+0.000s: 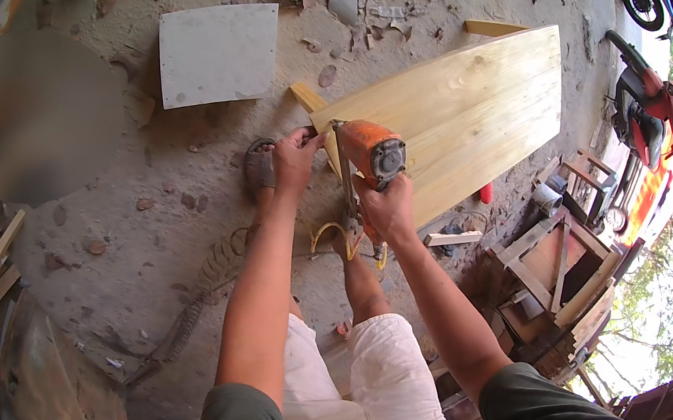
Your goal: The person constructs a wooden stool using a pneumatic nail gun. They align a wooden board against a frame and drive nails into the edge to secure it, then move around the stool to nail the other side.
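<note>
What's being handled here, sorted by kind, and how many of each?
Orange power tool: 1, held by the right hand
Pale wooden panel: 1, its corner held by the left hand
Sandals: 1 in view
Square grey slab: 1
Total: 4

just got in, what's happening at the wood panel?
A person stands over a pale wooden panel propped above a dirt floor. The right hand grips an orange power tool set at the panel's near edge. The left hand holds that same edge beside the tool. A coiled hose trails across the floor, and a square white board lies behind.
</note>
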Available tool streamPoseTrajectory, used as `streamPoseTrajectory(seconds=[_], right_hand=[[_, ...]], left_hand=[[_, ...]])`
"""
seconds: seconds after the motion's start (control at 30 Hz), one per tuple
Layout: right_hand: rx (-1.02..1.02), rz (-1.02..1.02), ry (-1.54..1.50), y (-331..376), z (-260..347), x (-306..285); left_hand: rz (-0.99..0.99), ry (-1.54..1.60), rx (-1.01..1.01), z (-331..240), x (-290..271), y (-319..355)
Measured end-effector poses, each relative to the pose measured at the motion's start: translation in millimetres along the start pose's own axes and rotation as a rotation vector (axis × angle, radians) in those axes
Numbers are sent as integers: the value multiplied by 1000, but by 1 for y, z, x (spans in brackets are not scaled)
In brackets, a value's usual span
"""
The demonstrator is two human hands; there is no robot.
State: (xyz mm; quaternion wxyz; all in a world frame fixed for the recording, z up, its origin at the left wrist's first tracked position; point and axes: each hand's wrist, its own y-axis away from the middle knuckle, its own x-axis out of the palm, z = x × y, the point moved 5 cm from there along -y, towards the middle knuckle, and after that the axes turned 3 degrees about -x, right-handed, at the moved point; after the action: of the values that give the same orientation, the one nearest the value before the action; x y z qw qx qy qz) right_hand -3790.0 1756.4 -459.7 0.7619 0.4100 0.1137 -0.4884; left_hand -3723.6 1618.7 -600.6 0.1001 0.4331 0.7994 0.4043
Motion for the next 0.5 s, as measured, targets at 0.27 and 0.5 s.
streamPoseTrajectory(seconds=[0.27,0.5], right_hand=[[155,55,37,2,6,0],[61,80,143,-4,9,2]], left_hand=[[10,-62,-33,-17,-1,3],[-127,-158,90,-14,-16,-13]])
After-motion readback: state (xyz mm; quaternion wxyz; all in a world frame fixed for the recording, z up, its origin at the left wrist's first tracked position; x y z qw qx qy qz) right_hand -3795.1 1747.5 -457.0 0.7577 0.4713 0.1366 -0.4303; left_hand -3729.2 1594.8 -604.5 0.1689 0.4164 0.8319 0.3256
